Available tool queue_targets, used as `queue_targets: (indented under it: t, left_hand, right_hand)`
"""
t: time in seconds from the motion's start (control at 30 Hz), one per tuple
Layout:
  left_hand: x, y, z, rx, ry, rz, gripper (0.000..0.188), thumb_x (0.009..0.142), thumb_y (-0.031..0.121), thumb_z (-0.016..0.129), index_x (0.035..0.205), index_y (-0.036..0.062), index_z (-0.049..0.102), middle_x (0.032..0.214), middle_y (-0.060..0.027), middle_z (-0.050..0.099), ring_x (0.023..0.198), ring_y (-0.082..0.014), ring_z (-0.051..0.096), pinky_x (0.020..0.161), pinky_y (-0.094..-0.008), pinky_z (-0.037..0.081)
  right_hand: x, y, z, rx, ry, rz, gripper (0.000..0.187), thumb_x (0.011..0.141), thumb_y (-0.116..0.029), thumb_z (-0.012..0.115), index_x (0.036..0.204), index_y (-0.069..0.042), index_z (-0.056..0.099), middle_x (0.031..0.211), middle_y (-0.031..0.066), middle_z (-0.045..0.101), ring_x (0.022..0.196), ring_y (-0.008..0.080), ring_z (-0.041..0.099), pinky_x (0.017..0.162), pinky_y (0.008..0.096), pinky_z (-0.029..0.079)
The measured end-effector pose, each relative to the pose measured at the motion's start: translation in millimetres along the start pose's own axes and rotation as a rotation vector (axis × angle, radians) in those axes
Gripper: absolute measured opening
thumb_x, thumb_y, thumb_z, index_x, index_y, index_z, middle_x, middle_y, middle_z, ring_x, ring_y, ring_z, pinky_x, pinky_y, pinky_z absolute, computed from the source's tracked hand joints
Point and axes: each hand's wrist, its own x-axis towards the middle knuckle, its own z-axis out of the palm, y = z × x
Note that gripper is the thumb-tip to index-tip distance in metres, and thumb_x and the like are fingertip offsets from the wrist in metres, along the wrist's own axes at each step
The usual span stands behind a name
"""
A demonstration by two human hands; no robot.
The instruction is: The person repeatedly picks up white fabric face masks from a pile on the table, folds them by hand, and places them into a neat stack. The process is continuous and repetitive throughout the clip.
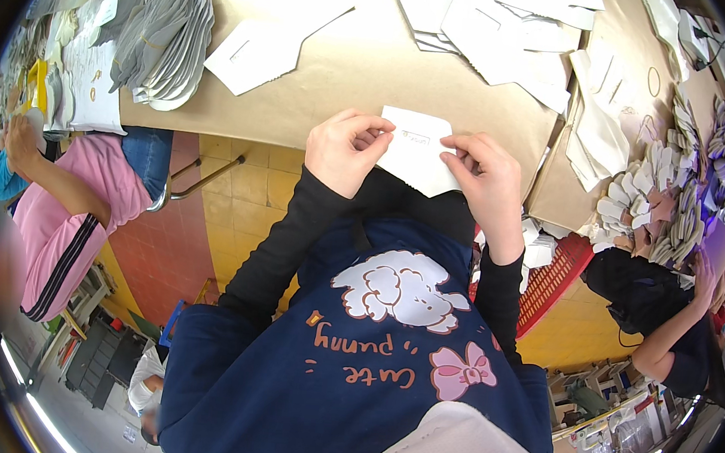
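Observation:
A white cut piece of material (423, 171) with a pointed lower end lies at the table's near edge, in front of my body. A small rectangle with dark marks (415, 137) shows on its upper part; whether it is printed or a separate slip, I cannot tell. My left hand (345, 149) pinches at the left side of the piece, thumb and forefinger together. On the other side, my right hand (489, 175) has its thumb and forefinger closed on the right edge. Another white piece (261, 55) with a dark slot mark lies farther left.
Stacked white pieces (500, 36) cover the far middle of the brown-papered table (341, 78). Bundled grey pieces (163, 45) stand at far left. Piles of small pale parts (641, 195) crowd the right, above a red basket (554, 282). Co-workers sit at left and right.

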Motion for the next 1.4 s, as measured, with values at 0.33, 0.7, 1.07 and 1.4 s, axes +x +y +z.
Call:
queue_targets:
  t: [0.33, 0.7, 1.07, 1.4]
  left_hand:
    - [0.5, -0.5, 2.4, 0.019, -0.020, -0.004, 0.014, 0.085, 0.009, 0.074, 0.098, 0.0074, 0.077, 0.080, -0.0047, 0.062, 0.064, -0.0138, 0.064, 0.062, -0.0263, 0.053]
    - [4.8, -1.6, 1.2, 0.326, -0.017, 0.123, 0.022, 0.080, 0.024, 0.079, 0.102, 0.0219, 0.074, 0.099, -0.0007, 0.045, 0.104, -0.0210, 0.045, 0.096, -0.0405, 0.029]
    - [0.3, -6.3, 13.4, 0.385, 0.078, 0.165, 0.028, 0.080, 0.031, 0.080, 0.106, 0.0221, 0.073, 0.106, -0.0013, 0.049, 0.107, -0.0226, 0.046, 0.097, -0.0419, 0.028]
    - [-22.4, -26.9, 23.1, 0.691, 0.246, 0.389, 0.040, 0.088, 0.036, 0.074, 0.127, 0.0355, 0.070, 0.156, -0.0006, 0.045, 0.143, -0.0318, 0.036, 0.113, -0.0566, 0.021]
  right_hand:
    - [-1.9, -4.0, 4.3, -0.121, 0.030, -0.080, 0.024, 0.084, -0.003, 0.073, 0.108, -0.008, 0.076, 0.079, 0.0056, 0.061, 0.063, 0.0153, 0.056, 0.060, 0.0294, 0.046]
    - [-6.4, -12.9, 10.6, -0.359, 0.054, -0.217, 0.039, 0.078, -0.003, 0.071, 0.112, -0.020, 0.077, 0.110, 0.0080, 0.061, 0.096, 0.0271, 0.059, 0.080, 0.0391, 0.050]
    - [-15.7, -16.7, 14.1, -0.698, 0.059, -0.419, 0.035, 0.082, -0.009, 0.066, 0.114, -0.017, 0.076, 0.130, 0.0079, 0.059, 0.115, 0.0279, 0.057, 0.098, 0.0431, 0.044]
    - [-23.4, -4.7, 36.7, -0.605, 0.084, -0.383, 0.060, 0.082, 0.000, 0.062, 0.140, -0.017, 0.059, 0.140, 0.0041, 0.055, 0.132, 0.0229, 0.049, 0.115, 0.0474, 0.033]
